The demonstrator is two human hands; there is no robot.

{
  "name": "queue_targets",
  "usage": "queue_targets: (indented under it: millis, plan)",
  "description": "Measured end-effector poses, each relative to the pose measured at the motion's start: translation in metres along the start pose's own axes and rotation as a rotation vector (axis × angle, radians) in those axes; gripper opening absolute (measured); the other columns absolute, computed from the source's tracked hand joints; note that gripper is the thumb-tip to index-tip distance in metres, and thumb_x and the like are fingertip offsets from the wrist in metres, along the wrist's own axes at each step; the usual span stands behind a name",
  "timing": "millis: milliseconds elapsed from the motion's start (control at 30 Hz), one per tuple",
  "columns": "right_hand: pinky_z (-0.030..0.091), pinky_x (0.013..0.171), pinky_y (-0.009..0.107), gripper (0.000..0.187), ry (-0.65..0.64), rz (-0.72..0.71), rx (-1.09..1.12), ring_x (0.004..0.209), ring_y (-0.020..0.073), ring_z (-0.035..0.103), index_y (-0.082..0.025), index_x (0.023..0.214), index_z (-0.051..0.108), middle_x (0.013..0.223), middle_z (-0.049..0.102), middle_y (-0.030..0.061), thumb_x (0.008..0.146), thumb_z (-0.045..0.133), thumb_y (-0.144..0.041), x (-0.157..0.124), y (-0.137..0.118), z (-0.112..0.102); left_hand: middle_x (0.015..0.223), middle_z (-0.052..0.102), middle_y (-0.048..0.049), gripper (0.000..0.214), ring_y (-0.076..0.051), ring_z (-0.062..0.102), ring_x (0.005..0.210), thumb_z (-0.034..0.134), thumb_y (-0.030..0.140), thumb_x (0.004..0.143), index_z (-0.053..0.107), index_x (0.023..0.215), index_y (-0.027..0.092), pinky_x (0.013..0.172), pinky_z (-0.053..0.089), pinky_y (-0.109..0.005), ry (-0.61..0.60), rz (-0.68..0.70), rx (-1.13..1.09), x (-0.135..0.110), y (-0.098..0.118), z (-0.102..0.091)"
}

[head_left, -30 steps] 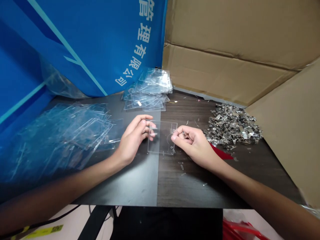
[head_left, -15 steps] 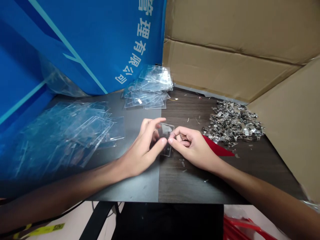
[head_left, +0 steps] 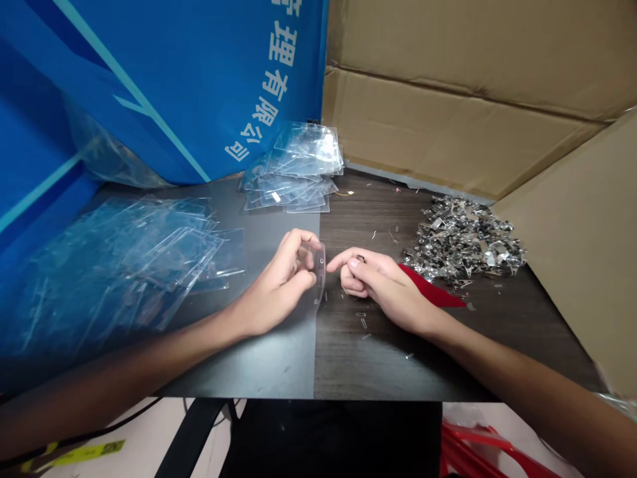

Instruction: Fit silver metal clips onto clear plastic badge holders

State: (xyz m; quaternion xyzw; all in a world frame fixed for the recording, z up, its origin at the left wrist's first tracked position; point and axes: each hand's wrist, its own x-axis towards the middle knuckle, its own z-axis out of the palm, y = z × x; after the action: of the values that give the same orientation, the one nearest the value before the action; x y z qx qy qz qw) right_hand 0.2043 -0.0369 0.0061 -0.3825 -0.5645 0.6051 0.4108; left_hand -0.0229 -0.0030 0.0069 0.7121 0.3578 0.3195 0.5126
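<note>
My left hand (head_left: 283, 285) is closed on a clear plastic badge sleeve (head_left: 321, 269), with small holes along its right edge. The sleeve's edge stands bowed, and the fingers hide the rest of it. Just right of it, my right hand (head_left: 373, 282) points its index finger at the sleeve without clearly touching it. Its other fingers are curled under the thumb, where a small dark bit (head_left: 361, 259) shows; what it is I cannot make out. A red piece (head_left: 432, 289) lies partly behind the right wrist.
Clear sleeves lie in a spread pile (head_left: 164, 255) at left and a stack (head_left: 303, 169) at the back. Metal badge clips with clear straps form a heap (head_left: 462, 239) at right. Tiny scraps (head_left: 363, 322) dot the dark table (head_left: 348, 372). Cardboard walls (head_left: 423, 119) and a blue banner (head_left: 199, 79) enclose it.
The sleeve has turned from facing me to nearly edge-on and shifted slightly left with my left hand. My right fingers have come off its edge, and the index finger has stretched out.
</note>
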Motion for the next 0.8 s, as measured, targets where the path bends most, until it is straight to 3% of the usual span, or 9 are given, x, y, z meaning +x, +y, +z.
queue_targets:
  millis: [133,233,367,467,633,800]
  plan:
    - [0.046,0.079,0.034,0.035,-0.002,0.000,0.031,0.082,0.0182,0.061,-0.018,0.109,0.071,0.091,0.067,0.0038,0.115,0.049,-0.044,0.001,0.002,0.000,0.134,0.055,-0.0097,0.039,-0.030,0.056,0.120,0.046,0.023,0.099,0.056,0.136,0.025,0.103,0.047,-0.050,-0.013,0.018,-0.014,0.000,-0.003,-0.003]
    - [0.045,0.079,0.032,0.039,0.031,-0.047,-0.052,0.084,0.0170,0.058,-0.019,0.101,0.073,0.098,0.067,0.0047,0.116,0.048,-0.045,0.001,0.000,-0.002,0.151,0.048,-0.0111,0.038,-0.033,0.057,0.128,0.047,0.024,0.100,0.061,0.135,0.025,0.109,0.049,-0.054,-0.001,0.058,-0.016,0.001,-0.005,-0.002]
    - [0.036,0.062,0.028,0.042,0.012,-0.039,-0.012,0.066,0.0116,0.046,-0.021,0.098,0.065,0.090,0.061,-0.0006,0.117,0.047,-0.053,-0.001,-0.003,-0.004,0.149,0.049,-0.0108,0.038,-0.030,0.062,0.122,0.046,0.019,0.100,0.065,0.132,0.025,0.108,0.052,-0.053,0.004,0.072,-0.009,0.001,-0.006,0.000]
    - [0.039,0.058,0.026,0.036,-0.019,0.010,0.015,0.065,0.0107,0.051,-0.021,0.105,0.067,0.090,0.064,-0.0002,0.115,0.053,-0.052,-0.001,-0.005,-0.004,0.144,0.053,-0.0106,0.032,-0.026,0.064,0.119,0.050,0.019,0.100,0.064,0.129,0.024,0.105,0.054,-0.050,0.033,0.068,0.003,0.002,-0.004,0.002]
    - [0.051,0.070,0.027,0.024,-0.035,-0.003,-0.179,0.070,0.0117,0.061,-0.016,0.110,0.080,0.084,0.071,0.0005,0.108,0.065,-0.035,0.002,-0.011,-0.005,0.135,0.056,-0.0113,0.022,-0.022,0.066,0.114,0.061,0.025,0.099,0.059,0.121,0.022,0.096,0.060,-0.042,0.077,0.027,-0.063,0.003,0.001,0.004]
    - [0.061,0.088,0.032,0.015,-0.013,0.085,-0.133,0.085,0.0163,0.077,-0.018,0.104,0.086,0.090,0.083,0.0036,0.096,0.080,-0.030,0.003,-0.005,-0.010,0.128,0.057,-0.0089,0.025,-0.020,0.068,0.111,0.069,0.022,0.094,0.057,0.116,0.022,0.095,0.062,-0.039,0.100,0.043,-0.103,0.005,0.003,0.005]
